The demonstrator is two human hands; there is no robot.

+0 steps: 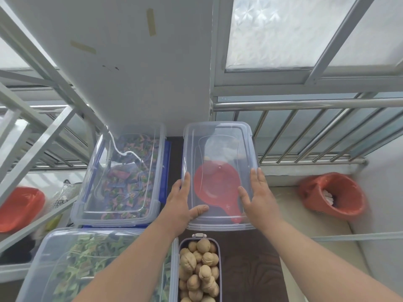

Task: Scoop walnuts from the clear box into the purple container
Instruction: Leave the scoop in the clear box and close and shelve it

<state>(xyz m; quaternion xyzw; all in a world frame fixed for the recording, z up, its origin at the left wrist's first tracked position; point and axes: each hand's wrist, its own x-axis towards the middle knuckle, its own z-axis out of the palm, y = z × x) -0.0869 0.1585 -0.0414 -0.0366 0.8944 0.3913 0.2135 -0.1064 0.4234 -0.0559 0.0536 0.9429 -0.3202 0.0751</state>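
Note:
The clear box (218, 136) stands in the middle with its transparent lid on. A red scoop (214, 188) lies inside it, seen through the lid. My left hand (181, 203) holds the box's near-left edge, thumb resting on the lid. My right hand (257, 197) presses on the near-right edge, fingers stretched along the side. Just in front stands the purple container (219, 269), open and filled with walnuts (200, 271). Few walnuts show inside the clear box.
Left of the clear box a lidded box of colourful wrapped pieces (122, 177) sits on a blue lid. Nearer left is a lidded box of green pieces (87, 264). An orange bin (331, 197) stands at right below a metal railing (305, 131). A white rack frame (32, 127) fills the left.

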